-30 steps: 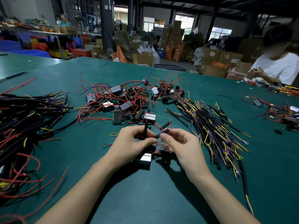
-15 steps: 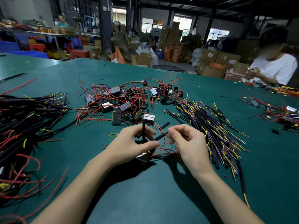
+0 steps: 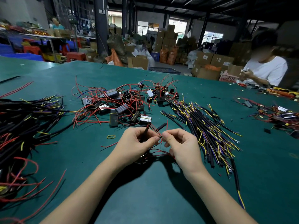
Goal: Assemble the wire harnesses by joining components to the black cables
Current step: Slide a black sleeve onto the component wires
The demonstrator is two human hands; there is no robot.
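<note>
Both hands are working close in front of me over the green table (image 3: 145, 199). My left hand (image 3: 135, 145) curls round a black cable (image 3: 146, 131), thumb and forefinger clamped on it, the cable standing tilted above the knuckles. My right hand (image 3: 181, 143) pinches a thin red wire (image 3: 159, 135) at the fingertips; half a second ago that hand held the black tube lower and nearer the left thumb. Now a short black sleeve (image 3: 161, 126) pokes up between the hands. Under the left palm sits a small black component (image 3: 142, 159), partly hidden. Further out lies the component pile (image 3: 123, 104), and right of it the black cable bundle (image 3: 203, 125).
</note>
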